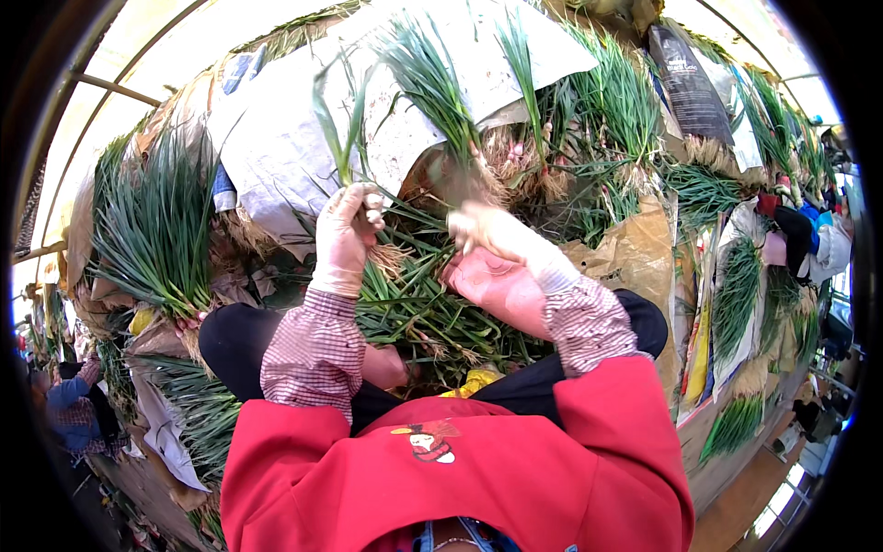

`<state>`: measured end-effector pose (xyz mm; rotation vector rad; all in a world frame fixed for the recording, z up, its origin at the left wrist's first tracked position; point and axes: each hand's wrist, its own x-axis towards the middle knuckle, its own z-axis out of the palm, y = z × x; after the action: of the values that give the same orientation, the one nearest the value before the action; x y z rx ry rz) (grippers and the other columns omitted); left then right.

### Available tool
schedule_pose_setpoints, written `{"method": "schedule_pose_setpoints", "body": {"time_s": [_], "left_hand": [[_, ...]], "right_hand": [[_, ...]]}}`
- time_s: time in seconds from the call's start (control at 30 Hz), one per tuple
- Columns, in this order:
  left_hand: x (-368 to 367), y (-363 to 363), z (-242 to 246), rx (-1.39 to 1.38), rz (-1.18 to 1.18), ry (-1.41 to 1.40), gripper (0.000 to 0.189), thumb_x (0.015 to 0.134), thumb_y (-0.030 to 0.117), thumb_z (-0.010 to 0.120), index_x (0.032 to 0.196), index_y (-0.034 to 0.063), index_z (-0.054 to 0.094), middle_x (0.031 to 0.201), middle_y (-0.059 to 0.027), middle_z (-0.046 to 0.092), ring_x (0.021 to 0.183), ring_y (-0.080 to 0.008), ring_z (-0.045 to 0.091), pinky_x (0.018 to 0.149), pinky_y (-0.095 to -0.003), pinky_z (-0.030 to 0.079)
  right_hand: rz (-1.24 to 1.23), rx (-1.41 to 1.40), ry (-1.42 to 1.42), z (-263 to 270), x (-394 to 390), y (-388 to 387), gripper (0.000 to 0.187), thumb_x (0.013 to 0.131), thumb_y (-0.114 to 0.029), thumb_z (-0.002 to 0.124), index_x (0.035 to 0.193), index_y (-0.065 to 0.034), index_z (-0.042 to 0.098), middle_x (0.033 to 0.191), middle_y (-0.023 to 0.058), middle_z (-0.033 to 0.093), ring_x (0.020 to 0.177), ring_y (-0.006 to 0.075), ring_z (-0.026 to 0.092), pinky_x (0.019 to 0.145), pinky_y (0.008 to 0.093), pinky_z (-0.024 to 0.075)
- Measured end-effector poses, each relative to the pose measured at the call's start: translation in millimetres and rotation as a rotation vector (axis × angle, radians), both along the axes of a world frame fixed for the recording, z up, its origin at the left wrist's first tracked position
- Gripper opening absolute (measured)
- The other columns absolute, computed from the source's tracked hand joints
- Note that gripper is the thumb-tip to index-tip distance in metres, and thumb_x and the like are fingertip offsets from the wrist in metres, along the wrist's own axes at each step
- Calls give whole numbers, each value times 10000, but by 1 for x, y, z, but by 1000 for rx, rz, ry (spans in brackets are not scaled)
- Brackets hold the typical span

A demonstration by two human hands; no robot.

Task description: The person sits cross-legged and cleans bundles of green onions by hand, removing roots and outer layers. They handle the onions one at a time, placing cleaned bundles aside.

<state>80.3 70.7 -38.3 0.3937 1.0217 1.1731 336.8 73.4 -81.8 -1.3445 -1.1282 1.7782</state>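
My left hand (350, 221), in a pale glove, is closed around a spring onion stalk (343, 155) whose green leaves rise above the fist. Tan roots (390, 261) show just below that hand; whether they belong to the same stalk is unclear. My right hand (486, 234), also gloved, is motion-blurred with its fingers curled, above a bare foot (500, 290). Whether anything is in its fingers cannot be made out. Loose green leaves and stalks (441, 310) lie heaped between my crossed legs. Beyond the hands, a rooted bunch of spring onions (438, 90) rests on a white sheet (290, 138).
A large spring onion bunch (155, 228) lies at left, beside my knee. More bunches (624, 103) stand at the far right, near a dark printed sack (690, 86). Brown paper (638, 255) lies by my right knee. Another person (69, 407) is at the left rim.
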Motion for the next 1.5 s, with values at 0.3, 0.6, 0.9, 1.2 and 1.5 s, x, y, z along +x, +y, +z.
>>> {"method": "schedule_pose_setpoints", "body": {"time_s": [0.3, 0.6, 0.9, 1.2, 1.5], "left_hand": [[35, -9, -11, -159, -306, -122, 326, 930, 181, 573, 1188, -17, 562, 901, -32, 665, 730, -110, 634, 641, -230, 515], [44, -22, -34, -61, -315, -373, 255, 971, 222, 491, 1061, -7, 560, 790, -36, 573, 728, -168, 561, 724, -342, 483], [31, -35, -35, 39, -203, -479, 256, 971, 207, 486, 1085, -12, 555, 833, -76, 595, 753, -214, 557, 775, -385, 466], [28, -32, -16, 27, -13, -61, 146, 935, 119, 567, 937, -23, 600, 755, -86, 624, 647, -152, 601, 621, -277, 534], [31, -43, -25, -70, -157, -25, 145, 905, 161, 615, 944, 21, 616, 691, -19, 619, 529, -88, 555, 435, -211, 419]], "right_hand": [[-130, -81, -454, -5, 51, 73, 387, 806, -347, 706, 1005, -16, 679, 907, 107, 680, 847, 200, 626, 791, 318, 479], [-181, -290, 477, 18, -64, 9, 167, 931, -183, 585, 999, -34, 552, 647, 36, 551, 453, 165, 531, 392, 289, 415], [-454, -91, 288, 24, -78, -2, 250, 939, -224, 574, 1102, -35, 554, 985, 68, 629, 754, 94, 553, 615, 228, 458], [-790, -32, 558, 16, -99, 0, 148, 936, -139, 583, 1018, -15, 589, 794, 32, 619, 609, 103, 551, 585, 232, 487], [-295, 334, -253, -2, -105, -1, 188, 904, -164, 620, 1012, -10, 618, 812, 43, 642, 660, 140, 574, 596, 274, 465]]}}
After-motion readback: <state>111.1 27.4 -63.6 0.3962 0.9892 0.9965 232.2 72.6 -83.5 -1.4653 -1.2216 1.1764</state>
